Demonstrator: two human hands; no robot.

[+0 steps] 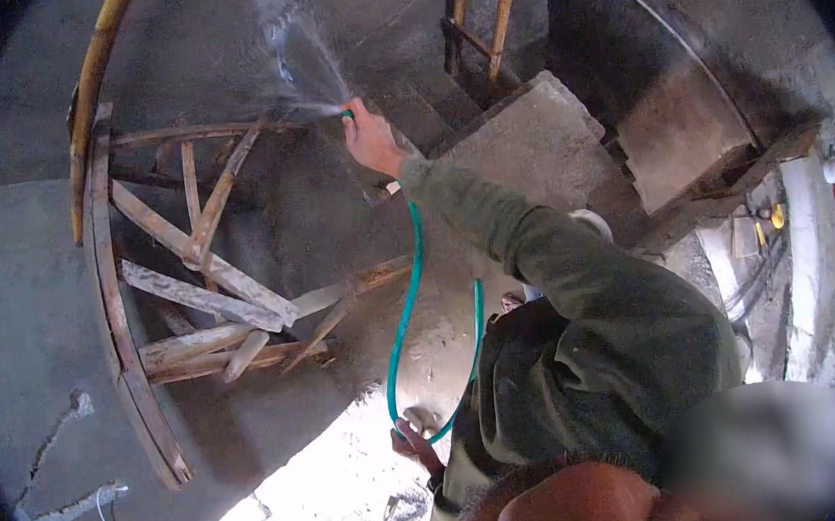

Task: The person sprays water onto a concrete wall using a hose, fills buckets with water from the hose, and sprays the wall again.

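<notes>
A green garden hose [406, 302] runs in a loop between my two hands. My right hand [371, 141], on a stretched-out arm in a dark green sleeve, is closed round the hose's end. From there a fan of water [302, 56] sprays onto the grey wall surface ahead. My left hand [415, 445] is lower down near my body, its fingers curled round the bottom of the loop. A dark band shows at the left wrist.
Wooden planks and a frame [206, 261] lean on the left. Concrete stair steps [526, 134] stand ahead right, near a wooden ladder [504, 11]. A bamboo pole [95, 91] rises at upper left. Bags and rubble [795, 264] lie at far right.
</notes>
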